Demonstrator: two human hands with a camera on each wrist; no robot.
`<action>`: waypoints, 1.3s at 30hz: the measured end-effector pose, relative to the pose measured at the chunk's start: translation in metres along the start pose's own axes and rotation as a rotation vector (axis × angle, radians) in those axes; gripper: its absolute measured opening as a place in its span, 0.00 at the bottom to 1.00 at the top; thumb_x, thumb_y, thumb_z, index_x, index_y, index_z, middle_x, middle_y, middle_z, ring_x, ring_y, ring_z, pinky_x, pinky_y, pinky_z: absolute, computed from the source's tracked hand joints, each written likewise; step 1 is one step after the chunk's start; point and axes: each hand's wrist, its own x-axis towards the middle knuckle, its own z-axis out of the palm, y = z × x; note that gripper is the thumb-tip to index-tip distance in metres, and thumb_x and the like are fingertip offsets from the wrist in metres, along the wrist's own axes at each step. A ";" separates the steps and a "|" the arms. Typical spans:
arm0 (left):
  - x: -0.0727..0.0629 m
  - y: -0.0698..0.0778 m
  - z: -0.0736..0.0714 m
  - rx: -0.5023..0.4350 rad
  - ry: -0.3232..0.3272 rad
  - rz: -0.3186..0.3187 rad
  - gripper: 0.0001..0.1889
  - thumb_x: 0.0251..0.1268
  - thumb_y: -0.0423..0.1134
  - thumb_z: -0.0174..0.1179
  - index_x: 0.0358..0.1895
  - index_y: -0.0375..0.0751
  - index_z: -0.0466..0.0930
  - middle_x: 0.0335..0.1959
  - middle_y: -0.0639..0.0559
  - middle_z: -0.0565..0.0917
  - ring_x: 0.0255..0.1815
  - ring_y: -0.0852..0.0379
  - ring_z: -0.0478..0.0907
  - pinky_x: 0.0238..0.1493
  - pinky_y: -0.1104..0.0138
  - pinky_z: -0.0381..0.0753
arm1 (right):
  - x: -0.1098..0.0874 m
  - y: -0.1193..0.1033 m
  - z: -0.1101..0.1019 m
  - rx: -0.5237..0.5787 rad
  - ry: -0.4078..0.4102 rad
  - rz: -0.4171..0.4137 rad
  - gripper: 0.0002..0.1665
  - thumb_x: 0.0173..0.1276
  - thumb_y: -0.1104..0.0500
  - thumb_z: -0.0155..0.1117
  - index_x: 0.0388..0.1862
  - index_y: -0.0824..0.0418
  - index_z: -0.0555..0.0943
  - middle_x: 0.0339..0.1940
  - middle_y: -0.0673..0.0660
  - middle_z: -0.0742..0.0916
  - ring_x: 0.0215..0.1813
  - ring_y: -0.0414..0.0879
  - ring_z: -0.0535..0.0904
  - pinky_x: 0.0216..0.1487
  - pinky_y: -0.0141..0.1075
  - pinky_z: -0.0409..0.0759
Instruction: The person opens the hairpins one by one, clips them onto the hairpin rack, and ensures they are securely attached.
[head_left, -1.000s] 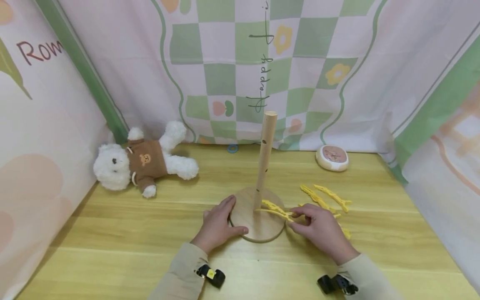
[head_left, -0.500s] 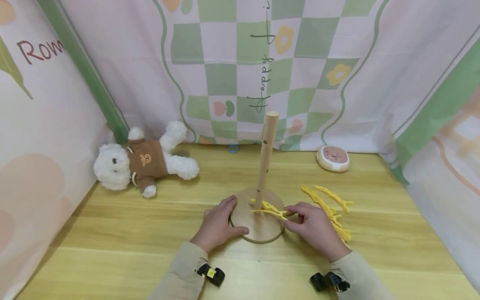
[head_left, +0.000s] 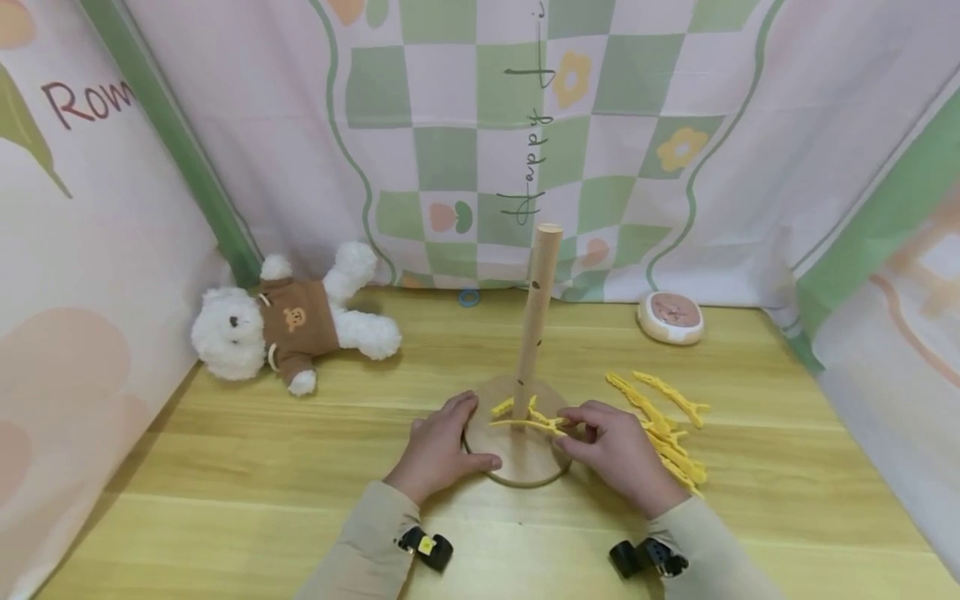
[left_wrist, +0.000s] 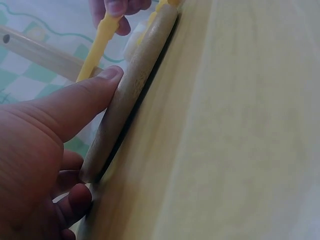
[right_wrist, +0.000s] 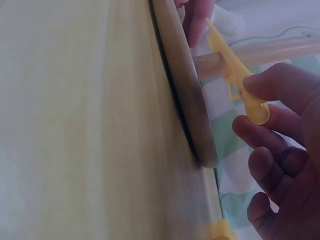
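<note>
A round wooden base (head_left: 525,472) carries an upright wooden post (head_left: 536,317) with small dark holes down its side. My left hand (head_left: 437,454) grips the base at its left edge, the thumb lying over the rim (left_wrist: 125,102) and the fingers curled at its side. Between thumb and fingertips, my right hand (head_left: 611,450) pinches the near end of a yellow forked plastic piece (right_wrist: 232,62), branch-like in shape. Its two prongs reach around the lower post, one on the near side and one behind, close above the base.
Several more yellow branch-like pieces (head_left: 671,450) lie in a loose pile right of the base. A white plush toy (head_left: 300,321) in a brown top lies at the back left. A small blue ring (head_left: 468,297) and a rounded white-and-pink device (head_left: 672,317) sit along the back.
My right hand has moved left with the yellow forked piece, whose prongs now pass farther along both sides of the post. The left hand stays on the base.
</note>
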 end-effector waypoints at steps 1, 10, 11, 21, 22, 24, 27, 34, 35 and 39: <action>0.000 0.000 0.000 0.000 0.000 0.001 0.51 0.51 0.62 0.73 0.76 0.39 0.63 0.77 0.46 0.64 0.72 0.39 0.67 0.64 0.41 0.60 | 0.000 0.001 0.001 0.002 0.000 0.003 0.16 0.58 0.61 0.77 0.46 0.60 0.89 0.29 0.43 0.82 0.29 0.36 0.72 0.27 0.31 0.74; 0.001 -0.001 -0.001 0.011 0.002 0.001 0.52 0.51 0.63 0.73 0.76 0.39 0.63 0.77 0.46 0.63 0.70 0.38 0.69 0.63 0.41 0.61 | 0.003 0.002 0.006 0.042 0.009 0.006 0.18 0.58 0.61 0.77 0.48 0.61 0.88 0.29 0.43 0.81 0.29 0.37 0.73 0.27 0.31 0.74; 0.001 -0.001 0.000 0.012 0.002 0.001 0.52 0.51 0.63 0.73 0.76 0.39 0.63 0.77 0.46 0.63 0.70 0.38 0.68 0.63 0.41 0.61 | 0.003 0.002 0.007 0.045 0.009 0.012 0.18 0.58 0.61 0.77 0.49 0.61 0.88 0.29 0.44 0.81 0.29 0.37 0.73 0.27 0.31 0.74; 0.001 -0.002 0.002 0.011 0.006 0.001 0.52 0.51 0.62 0.74 0.76 0.39 0.63 0.77 0.46 0.64 0.71 0.39 0.68 0.64 0.41 0.61 | 0.001 0.003 0.008 0.113 -0.017 0.112 0.20 0.61 0.60 0.76 0.52 0.60 0.86 0.34 0.47 0.84 0.33 0.42 0.75 0.29 0.32 0.76; 0.001 -0.002 0.002 0.009 0.006 -0.001 0.52 0.51 0.62 0.74 0.76 0.39 0.63 0.77 0.46 0.64 0.71 0.39 0.68 0.65 0.41 0.61 | 0.000 0.003 0.008 0.119 -0.016 0.115 0.21 0.61 0.59 0.76 0.53 0.60 0.85 0.36 0.48 0.85 0.34 0.42 0.76 0.30 0.32 0.76; 0.001 -0.002 0.002 0.004 0.003 -0.005 0.52 0.50 0.62 0.74 0.76 0.39 0.63 0.77 0.46 0.64 0.71 0.39 0.67 0.65 0.41 0.60 | 0.000 0.004 0.007 0.130 -0.012 0.118 0.23 0.61 0.58 0.76 0.56 0.61 0.84 0.40 0.50 0.86 0.35 0.43 0.76 0.31 0.32 0.77; 0.002 -0.002 0.003 0.001 0.001 -0.009 0.53 0.50 0.63 0.74 0.76 0.39 0.63 0.77 0.46 0.64 0.72 0.39 0.67 0.65 0.41 0.60 | -0.002 0.006 0.004 0.144 0.002 0.117 0.27 0.62 0.55 0.77 0.59 0.61 0.82 0.47 0.52 0.86 0.38 0.44 0.78 0.34 0.32 0.78; 0.002 -0.003 0.003 -0.003 0.002 -0.011 0.53 0.50 0.63 0.74 0.76 0.40 0.62 0.78 0.47 0.63 0.72 0.39 0.67 0.65 0.41 0.59 | -0.006 0.011 -0.003 0.143 0.053 0.095 0.26 0.61 0.53 0.77 0.56 0.60 0.83 0.48 0.51 0.87 0.38 0.44 0.79 0.34 0.32 0.78; 0.002 -0.003 0.003 -0.003 0.002 -0.011 0.53 0.50 0.63 0.74 0.76 0.40 0.62 0.78 0.47 0.63 0.72 0.39 0.67 0.65 0.41 0.59 | -0.006 0.012 -0.004 0.138 0.060 0.093 0.25 0.61 0.53 0.77 0.56 0.60 0.84 0.48 0.51 0.87 0.38 0.44 0.79 0.34 0.32 0.78; 0.002 -0.003 0.004 -0.003 0.005 -0.008 0.53 0.49 0.63 0.74 0.76 0.39 0.62 0.78 0.47 0.63 0.71 0.39 0.67 0.65 0.41 0.60 | -0.007 0.017 -0.010 0.115 0.077 0.104 0.23 0.62 0.52 0.76 0.54 0.59 0.85 0.45 0.51 0.86 0.37 0.42 0.77 0.35 0.32 0.77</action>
